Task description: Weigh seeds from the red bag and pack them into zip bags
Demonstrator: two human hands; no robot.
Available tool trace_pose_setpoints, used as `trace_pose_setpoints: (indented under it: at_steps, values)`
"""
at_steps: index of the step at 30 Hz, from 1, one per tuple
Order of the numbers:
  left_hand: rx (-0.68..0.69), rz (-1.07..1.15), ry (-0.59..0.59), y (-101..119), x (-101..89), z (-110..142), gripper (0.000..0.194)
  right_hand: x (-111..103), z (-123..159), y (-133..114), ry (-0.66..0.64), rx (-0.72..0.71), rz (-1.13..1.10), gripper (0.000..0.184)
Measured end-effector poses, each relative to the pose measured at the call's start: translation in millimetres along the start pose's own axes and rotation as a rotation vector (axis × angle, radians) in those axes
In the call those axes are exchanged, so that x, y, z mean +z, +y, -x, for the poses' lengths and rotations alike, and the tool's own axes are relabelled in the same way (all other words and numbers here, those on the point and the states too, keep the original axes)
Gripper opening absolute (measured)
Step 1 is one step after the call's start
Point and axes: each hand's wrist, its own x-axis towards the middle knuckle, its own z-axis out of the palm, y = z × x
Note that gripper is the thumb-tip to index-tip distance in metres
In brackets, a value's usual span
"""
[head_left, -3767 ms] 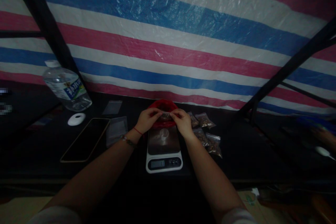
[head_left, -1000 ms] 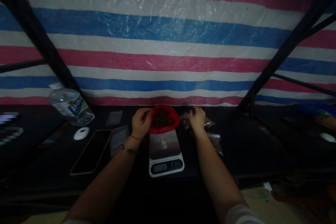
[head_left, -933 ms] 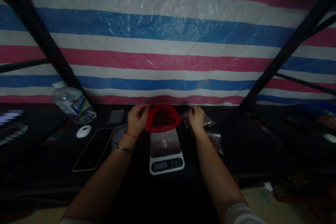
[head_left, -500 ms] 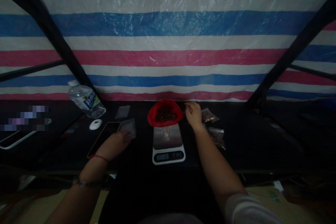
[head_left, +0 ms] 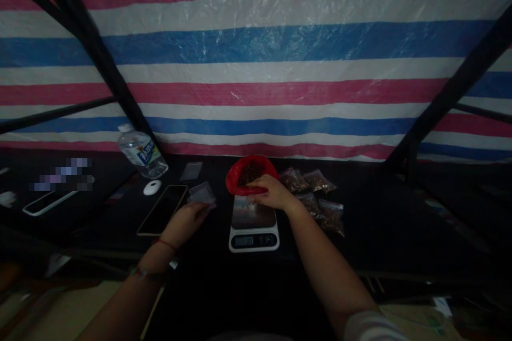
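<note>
My left hand (head_left: 188,222) is closed with its fingertips on a small clear zip bag (head_left: 202,193), just right of the dark phone (head_left: 163,210). My right hand (head_left: 272,192) reaches over the near rim of a red plastic bag (head_left: 234,184). Its fingers stretch toward the dark brown dried bits (head_left: 250,171) inside, the thumb apart from them. Beneath that hand stands a white kitchen scale (head_left: 254,245) with a metal plate; a small pale thing on the plate is partly hidden.
Several filled clear zip bags (head_left: 331,218) lie right of the scale. To the left are another flat zip bag (head_left: 191,171), a white rounded object (head_left: 152,187), a clear bottle (head_left: 143,153) and a second phone (head_left: 56,197). A striped tarp (head_left: 280,85) and dark frame bars (head_left: 100,64) stand behind.
My right hand has moved left from beside the small filled bags to the red bag. My left hand and its zip bag have shifted slightly right, off the phone. The view has shifted too.
</note>
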Motion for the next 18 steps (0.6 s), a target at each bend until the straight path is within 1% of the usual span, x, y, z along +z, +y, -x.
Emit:
trace_pose_setpoints:
  at_steps: [2, 5, 8, 12, 14, 18]
  values:
    - [0.000, -0.013, 0.025, 0.0, -1.2, 0.5, 0.041, -1.5, -0.2, -1.1, 0.021, -0.019, -0.002, 0.033]
    - [-0.047, -0.014, -0.007, -0.7, -1.0, 1.1, 0.041, -4.4, 0.8, 0.0, 0.068, -0.055, -0.019, 0.027]
    - [-0.094, -0.006, -0.025, 0.3, -0.5, 1.1, 0.040, -5.3, 1.7, 2.2, 0.081, -0.075, -0.029, 0.026]
    - [-0.115, 0.010, -0.001, 3.9, -2.1, -1.2, 0.042, -3.8, 2.3, 5.4, 0.076, -0.064, -0.021, 0.027]
    - [-0.141, -0.017, -0.003, 4.6, -3.3, -3.1, 0.042, -3.3, 2.9, 6.8, 0.099, -0.066, -0.032, 0.025]
    - [-0.218, -0.066, -0.055, 4.0, -5.2, -7.3, 0.037, -3.0, 4.6, 8.3, 0.170, -0.069, -0.055, 0.023]
